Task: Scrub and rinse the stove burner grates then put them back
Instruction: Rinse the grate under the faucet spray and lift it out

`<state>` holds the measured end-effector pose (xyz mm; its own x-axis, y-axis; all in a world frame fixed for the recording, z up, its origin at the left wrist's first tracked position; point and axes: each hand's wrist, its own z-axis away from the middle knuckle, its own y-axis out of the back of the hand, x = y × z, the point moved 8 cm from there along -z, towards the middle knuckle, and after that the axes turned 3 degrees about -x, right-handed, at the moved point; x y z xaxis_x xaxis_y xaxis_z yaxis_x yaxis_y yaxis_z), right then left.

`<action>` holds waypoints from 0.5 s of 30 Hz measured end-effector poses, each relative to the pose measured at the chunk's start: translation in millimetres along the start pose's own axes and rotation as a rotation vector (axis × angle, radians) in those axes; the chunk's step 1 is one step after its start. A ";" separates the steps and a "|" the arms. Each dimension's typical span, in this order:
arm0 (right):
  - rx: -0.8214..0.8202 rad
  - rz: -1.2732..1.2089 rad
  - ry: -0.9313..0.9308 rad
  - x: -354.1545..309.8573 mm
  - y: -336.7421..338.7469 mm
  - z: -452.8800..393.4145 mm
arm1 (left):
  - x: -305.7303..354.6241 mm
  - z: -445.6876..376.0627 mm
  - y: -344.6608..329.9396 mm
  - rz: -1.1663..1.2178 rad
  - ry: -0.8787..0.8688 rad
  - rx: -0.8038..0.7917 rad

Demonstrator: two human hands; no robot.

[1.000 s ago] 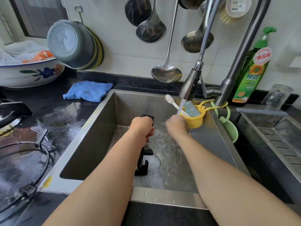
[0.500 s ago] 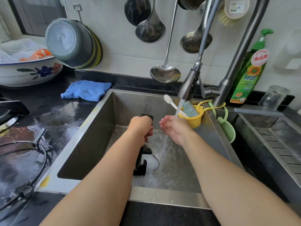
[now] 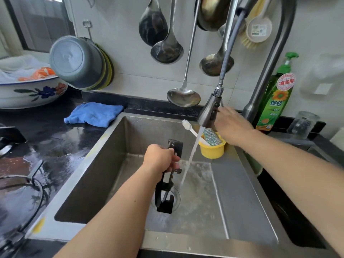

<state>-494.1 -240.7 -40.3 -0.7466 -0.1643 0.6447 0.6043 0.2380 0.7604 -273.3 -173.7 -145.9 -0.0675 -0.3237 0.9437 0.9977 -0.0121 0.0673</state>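
My left hand [image 3: 161,158] grips a black burner grate [image 3: 165,194] and holds it upright over the drain of the steel sink [image 3: 93,174]. Water streams from the pull-down faucet head [image 3: 209,112] just right of the grate. My right hand [image 3: 229,123] is raised behind the faucet head, fingers straight and reaching toward the tap lever, holding nothing. A yellow cup [image 3: 212,149] at the sink's back right holds a toothbrush [image 3: 189,127] and a scrub pad [image 3: 211,135].
A wet black counter and stove ring [image 3: 28,192] lie to the left, with a blue cloth [image 3: 94,113] and a floral bowl [image 3: 31,91] behind. Ladles hang on the wall. Green dish soap [image 3: 275,101] and a glass jar [image 3: 302,123] stand at the right.
My right hand left the water stream and rose to the back right, behind the faucet head. My left hand kept the grate in place over the drain.
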 end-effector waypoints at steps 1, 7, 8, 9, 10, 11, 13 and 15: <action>-0.020 0.121 0.005 8.1 -1.4 -7.6 | 0.4 0.3 0.2 -0.022 -0.002 -0.002; -0.140 -0.056 -0.162 35.8 10.6 -14.4 | 7.9 2.1 5.6 -0.222 -0.077 0.010; -0.135 -0.139 -0.176 31.4 12.0 -10.7 | 8.6 0.8 6.9 -0.278 -0.094 0.017; -0.121 -0.254 -0.188 27.7 13.6 -3.2 | 10.6 -0.5 8.0 -0.338 -0.119 0.025; -0.092 -0.379 -0.197 24.5 15.6 8.0 | 12.4 -1.8 8.5 -0.407 -0.149 0.035; -0.050 -0.495 -0.209 22.1 17.2 21.5 | 15.0 -2.4 7.8 -0.491 -0.182 0.040; 0.000 -0.684 -0.245 16.6 16.3 53.4 | 20.5 1.5 3.7 -0.662 -0.238 0.042; -0.099 -0.824 -0.290 7.2 6.1 88.5 | 28.9 12.6 -4.0 -0.783 -0.287 0.046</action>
<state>-520.4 -155.7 -37.9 -0.9890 0.0056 -0.1478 -0.1472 0.0641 0.9870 -279.4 -171.1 -114.8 -0.7475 0.0157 0.6640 0.6602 -0.0928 0.7454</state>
